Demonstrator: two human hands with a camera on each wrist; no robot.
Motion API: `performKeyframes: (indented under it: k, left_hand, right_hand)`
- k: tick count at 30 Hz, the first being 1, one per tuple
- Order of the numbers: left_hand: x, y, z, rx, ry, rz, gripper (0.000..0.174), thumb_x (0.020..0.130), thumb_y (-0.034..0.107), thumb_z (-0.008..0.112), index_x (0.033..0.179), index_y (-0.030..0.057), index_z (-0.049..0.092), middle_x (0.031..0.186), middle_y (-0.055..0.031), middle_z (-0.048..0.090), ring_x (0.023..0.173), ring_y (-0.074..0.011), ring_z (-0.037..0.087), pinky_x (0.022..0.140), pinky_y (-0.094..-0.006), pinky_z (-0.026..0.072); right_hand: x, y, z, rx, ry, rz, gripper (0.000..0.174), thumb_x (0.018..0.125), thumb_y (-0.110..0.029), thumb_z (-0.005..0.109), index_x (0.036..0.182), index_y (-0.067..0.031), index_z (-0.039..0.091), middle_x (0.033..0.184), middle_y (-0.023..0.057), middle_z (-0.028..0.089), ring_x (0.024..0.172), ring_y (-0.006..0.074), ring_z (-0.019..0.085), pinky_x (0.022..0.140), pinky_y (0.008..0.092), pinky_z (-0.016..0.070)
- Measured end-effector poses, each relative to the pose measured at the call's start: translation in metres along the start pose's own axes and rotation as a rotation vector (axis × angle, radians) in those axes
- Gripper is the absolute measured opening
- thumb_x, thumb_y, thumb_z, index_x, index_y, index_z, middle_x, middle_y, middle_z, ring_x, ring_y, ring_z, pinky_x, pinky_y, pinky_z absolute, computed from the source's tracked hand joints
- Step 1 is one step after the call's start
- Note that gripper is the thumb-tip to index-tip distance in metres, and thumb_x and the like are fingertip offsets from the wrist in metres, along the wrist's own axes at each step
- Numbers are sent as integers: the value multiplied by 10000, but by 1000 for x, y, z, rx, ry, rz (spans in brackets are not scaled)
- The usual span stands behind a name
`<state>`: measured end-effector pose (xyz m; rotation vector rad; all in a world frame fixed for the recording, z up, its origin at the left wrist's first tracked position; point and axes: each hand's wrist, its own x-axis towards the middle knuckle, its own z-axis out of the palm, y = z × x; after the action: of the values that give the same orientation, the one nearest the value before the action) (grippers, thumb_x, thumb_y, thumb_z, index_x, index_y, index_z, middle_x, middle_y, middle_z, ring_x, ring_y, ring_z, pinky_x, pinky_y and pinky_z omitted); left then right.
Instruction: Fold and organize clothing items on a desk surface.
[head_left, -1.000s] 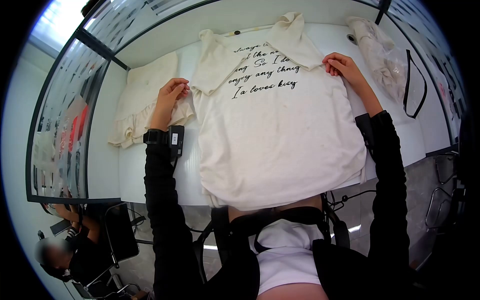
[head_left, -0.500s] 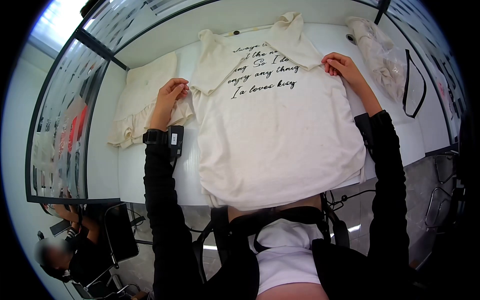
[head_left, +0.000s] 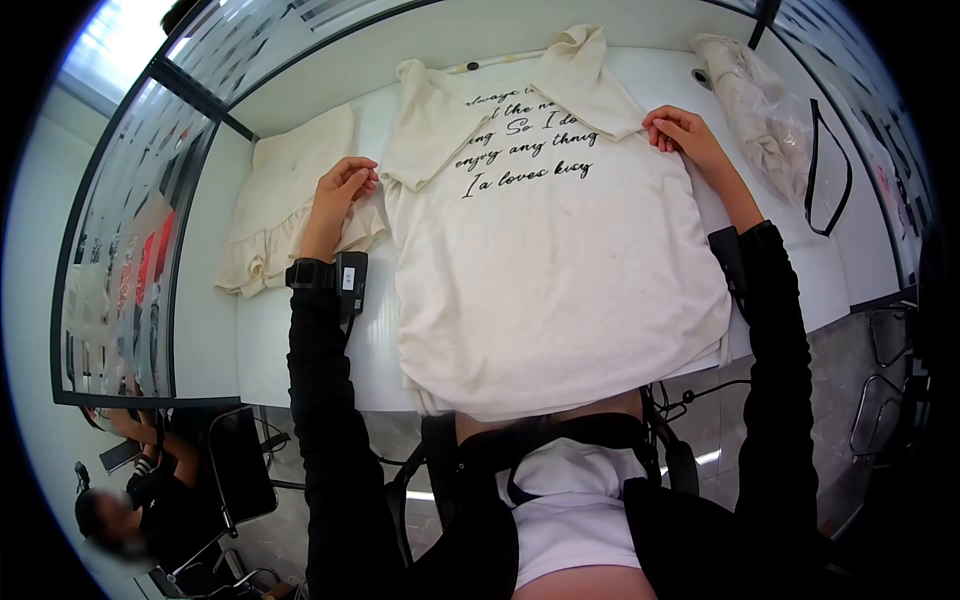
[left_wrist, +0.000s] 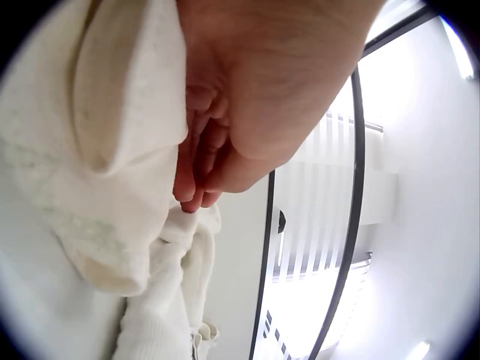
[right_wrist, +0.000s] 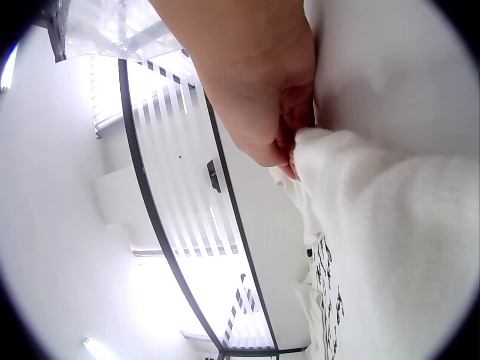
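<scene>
A cream shirt (head_left: 560,270) with black script lies spread on the white table, its two sleeves folded inward over the lettering. My left hand (head_left: 342,200) is just beside the shirt's left edge, fingers loosely bent, with a slim gap to the cloth in the head view. In the left wrist view its fingertips (left_wrist: 191,201) hang near cream fabric and hold nothing. My right hand (head_left: 685,138) is at the outer corner of the right sleeve (head_left: 590,90). Its loosely curled fingers (right_wrist: 289,154) meet the cloth's edge in the right wrist view, without a visible pinch.
A folded cream garment with a ruffle (head_left: 290,190) lies left of the shirt. Bundled cloth in a clear plastic bag (head_left: 765,120) and a black strap loop (head_left: 830,170) are on the right. Low partitions (head_left: 205,260) bound the table; another person (head_left: 170,500) sits at lower left.
Both hands and the shirt stay where they were. Only the seated person at lower left has shifted their head slightly.
</scene>
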<state>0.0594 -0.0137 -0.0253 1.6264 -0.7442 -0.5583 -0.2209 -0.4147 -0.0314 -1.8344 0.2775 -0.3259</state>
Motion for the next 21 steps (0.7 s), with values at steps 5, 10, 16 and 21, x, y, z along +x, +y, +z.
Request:
performKeyframes:
  k: [5, 10, 16, 21]
  left_hand:
    - [0, -1, 0, 26, 4, -5, 166, 872, 102, 482, 987, 12, 560, 844, -19, 567, 743, -62, 509, 689, -170, 404]
    - [-1, 0, 0, -5, -13, -2, 162, 864, 95, 494, 987, 14, 560, 843, -16, 566, 750, -59, 510, 692, -170, 405]
    - [-3, 4, 3, 18, 3, -12, 161, 849, 78, 514, 989, 15, 561, 865, -14, 566, 758, -57, 514, 712, -175, 411]
    - [-1, 3, 4, 53, 20, -33, 161, 845, 79, 524, 989, 19, 568, 873, -4, 564, 759, -56, 513, 718, -172, 410]
  right_hand:
    - [0, 0, 0, -2, 0, -10, 166, 880, -115, 440, 903, -26, 577, 694, -6, 537, 615, 35, 446, 570, 150, 361]
    - [-4, -4, 1, -30, -52, -15, 158, 871, -109, 451, 916, -24, 576, 756, -2, 550, 674, 43, 464, 632, 165, 387]
    - [-21, -21, 9, -177, -128, -64, 146, 844, -82, 474, 877, -2, 591, 830, 16, 576, 776, 75, 501, 735, 205, 404]
    - [-48, -37, 12, -291, -188, -80, 147, 811, -95, 496, 859, -28, 619, 931, 29, 591, 892, 120, 514, 831, 253, 377]
